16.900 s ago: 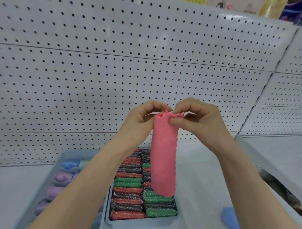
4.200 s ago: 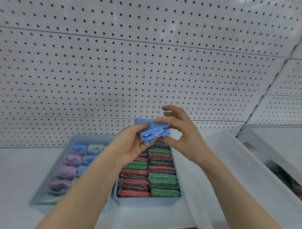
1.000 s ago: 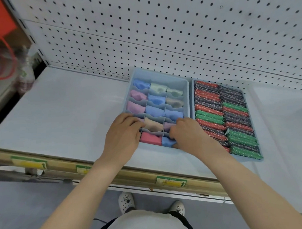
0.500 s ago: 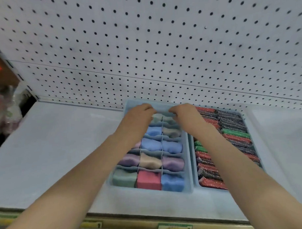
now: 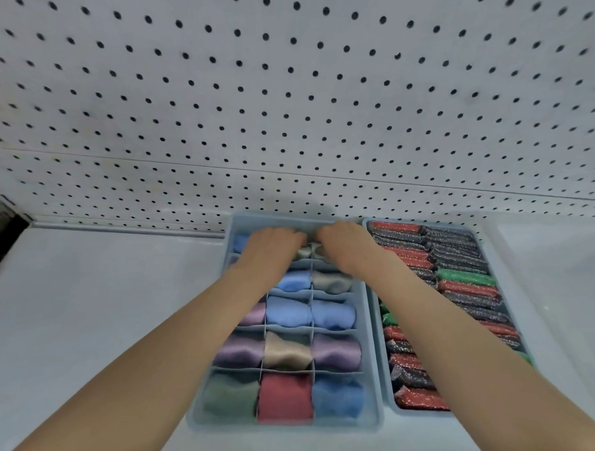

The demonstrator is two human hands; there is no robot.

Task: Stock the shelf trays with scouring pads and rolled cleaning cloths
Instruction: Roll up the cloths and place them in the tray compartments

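Far left is just white shelf (image 5: 89, 300) under the pegboard wall (image 5: 285, 107). Next is the blue divided tray (image 5: 283, 426), 3 columns of rolled cloths (image 5: 289, 315), with green, red and blue ones in the front row. Both hands are at its back row: left hand (image 5: 273, 243) and right hand (image 5: 344, 245), close together, knuckles up, fingers curled down on either side of a pale cloth (image 5: 309, 251). Can't tell if they're actually gripping it tbh. Just beside it on the right is the second tray (image 5: 414, 414), packed with red, green and dark scouring pads (image 5: 460, 287) in 2 columns.

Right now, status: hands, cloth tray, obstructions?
Left hand, right hand both at far row of cloth tray, grip unclear. Visible cells hold rolled cloths; pad tray full alongside. Nothing blocking.
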